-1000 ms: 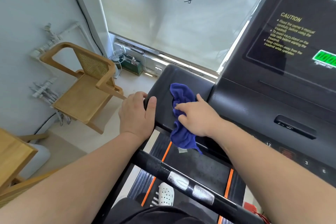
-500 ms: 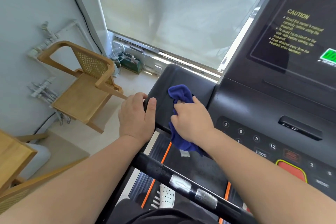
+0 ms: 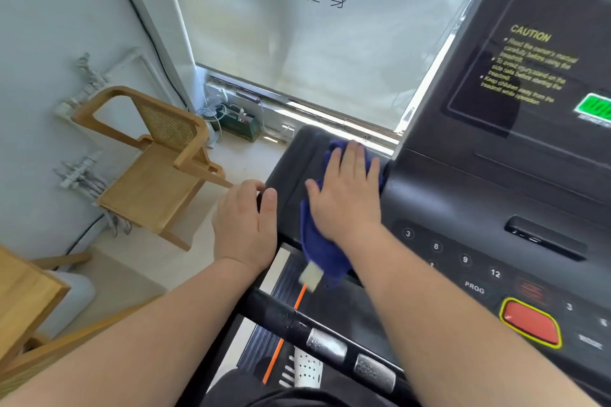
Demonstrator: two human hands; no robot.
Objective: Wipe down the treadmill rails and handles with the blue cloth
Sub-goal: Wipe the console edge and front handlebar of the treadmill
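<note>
Lowest in the frame, a white shoe (image 3: 307, 370) is standing on the belt (image 3: 334, 306). Just above it the black handlebar (image 3: 284, 320), with its silver contact pads, is crossing on a slant beneath both forearms. Nothing is touching it.

In the middle of the frame, the left hand (image 3: 244, 225) is hooking its fingers over the outer edge of the side panel (image 3: 294, 158), with the thumb lying on top. This is probably to steady the body while the other arm is reaching forward.

Just right of it, the right hand (image 3: 347, 198) is lying flat with straight, slightly spread fingers, pressing the blue cloth (image 3: 317, 251) onto that panel. An open palm puts more fabric on the surface than a pinch would. The cloth is bunching under the palm, and its loose end with a white tag is hanging off the panel's near edge.

The wiping seems to be working toward the seam where the panel is meeting the console (image 3: 496, 195), at centre right. The red button (image 3: 529, 324) is sitting well clear of the hand.

Farther off at the left a wooden chair (image 3: 158, 168) is standing on the floor, and a window blind (image 3: 314, 43) is filling the top of the frame.
</note>
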